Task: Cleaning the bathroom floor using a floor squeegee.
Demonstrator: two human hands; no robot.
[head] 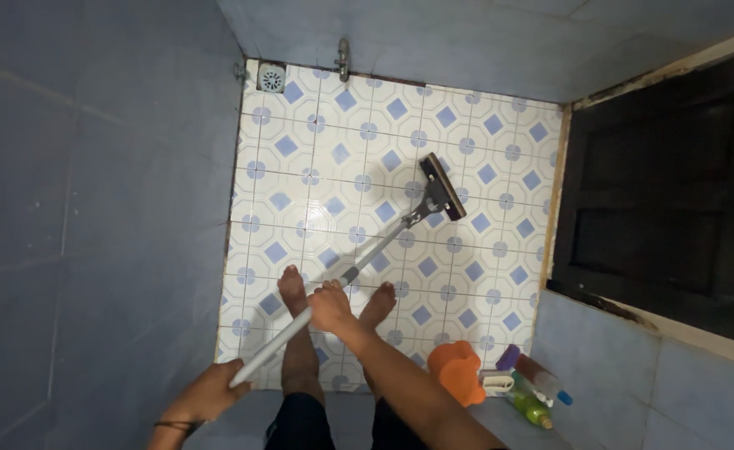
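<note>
We are looking straight down at a small bathroom floor (pixel 484 275) of white tiles patterned with blue diamonds and dots, and we take the floor squeegee as our landmark. Its long pale handle (pixel 359 267) runs on a slant from low on the left up toward the middle of the floor, ending in a dark flat head (pixel 443 187) that rests on the tiles, set crosswise to the handle. Our left hand (pixel 214 390) is closed around the very bottom end of the handle, fingers wrapped over it. Our right hand (pixel 330 307) is curled around the handle further up, roughly a third of the way toward the head, also gripping it firmly. Beneath the handle, our two bare feet (pixel 294 287) stand on the tiles, one on each side of the right hand. Beyond the head, in the far left corner of the floor, sits a round metal drain (pixel 272 80), and a small metal tap (pixel 344 58) sticks out of the blue wall (pixel 100 192) just right of it. To the right of the head is a dark wooden door (pixel 667 200). Near our right arm, well apart from the head, an orange scoop-like container (pixel 457 371) stands beside a cluster of bottles (pixel 529 387), one green and one with a purple cap.
</note>
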